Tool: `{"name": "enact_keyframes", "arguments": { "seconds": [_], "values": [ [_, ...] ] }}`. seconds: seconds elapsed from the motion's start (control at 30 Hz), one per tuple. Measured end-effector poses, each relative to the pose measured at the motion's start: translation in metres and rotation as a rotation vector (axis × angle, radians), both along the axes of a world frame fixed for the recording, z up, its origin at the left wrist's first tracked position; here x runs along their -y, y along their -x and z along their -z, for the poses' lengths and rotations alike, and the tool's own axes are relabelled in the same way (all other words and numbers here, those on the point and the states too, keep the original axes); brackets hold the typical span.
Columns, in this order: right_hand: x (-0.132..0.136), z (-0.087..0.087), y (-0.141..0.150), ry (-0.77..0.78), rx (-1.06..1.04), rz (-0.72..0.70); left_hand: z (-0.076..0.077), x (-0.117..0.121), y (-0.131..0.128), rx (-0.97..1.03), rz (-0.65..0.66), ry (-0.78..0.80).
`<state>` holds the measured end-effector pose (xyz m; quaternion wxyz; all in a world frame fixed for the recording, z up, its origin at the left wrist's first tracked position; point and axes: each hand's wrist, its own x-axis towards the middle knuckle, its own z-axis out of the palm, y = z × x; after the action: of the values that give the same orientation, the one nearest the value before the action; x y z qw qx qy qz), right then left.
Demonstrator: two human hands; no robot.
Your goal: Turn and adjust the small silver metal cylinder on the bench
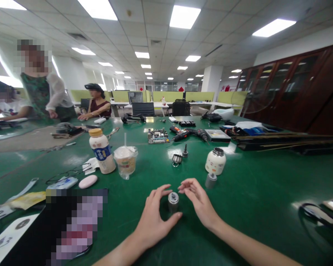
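Note:
A small silver metal cylinder (pixel 173 202) with a stub on its top stands upright on the green table. My left hand (pixel 157 214) curves around its left side, thumb and fingers spread wide; a gap shows between the palm and the cylinder. To the right of it, my right hand (pixel 197 199) hovers with loosely bent fingers and nothing visible in them. A similar metal cylinder (pixel 211 181) stands farther right, in front of a cream jar (pixel 215 161) with an open metal neck. Beyond my hands lie a small metal cup-like part (pixel 177 159) and a dark pointed fitting (pixel 185 150).
A milk tea bottle (pixel 102 151) and a lidded plastic cup (pixel 125 161) stand at left, near a pink oval case (pixel 88 181). Farther back lie a circuit board (pixel 158 136) and power drills (pixel 183 133). Long rods (pixel 288 138) extend at right. Several people are at the left.

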<state>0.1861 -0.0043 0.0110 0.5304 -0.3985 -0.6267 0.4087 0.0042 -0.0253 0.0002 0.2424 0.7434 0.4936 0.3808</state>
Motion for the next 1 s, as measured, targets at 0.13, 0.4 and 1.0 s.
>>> {"name": "enact_keyframes", "arguments": {
  "seconds": [0.13, 0.4, 1.0],
  "values": [
    [0.006, 0.005, -0.003, 0.065, -0.005, -0.187, -0.011, -0.005, 0.002, 0.025, -0.036, -0.132],
    [0.007, 0.006, 0.008, 0.037, 0.161, -0.215, -0.027, -0.019, 0.004, -0.045, -0.061, -0.151],
    [0.009, 0.006, 0.010, 0.061, 0.187, -0.166, -0.019, -0.025, 0.024, -0.175, -0.218, -0.203]
  ]
}}
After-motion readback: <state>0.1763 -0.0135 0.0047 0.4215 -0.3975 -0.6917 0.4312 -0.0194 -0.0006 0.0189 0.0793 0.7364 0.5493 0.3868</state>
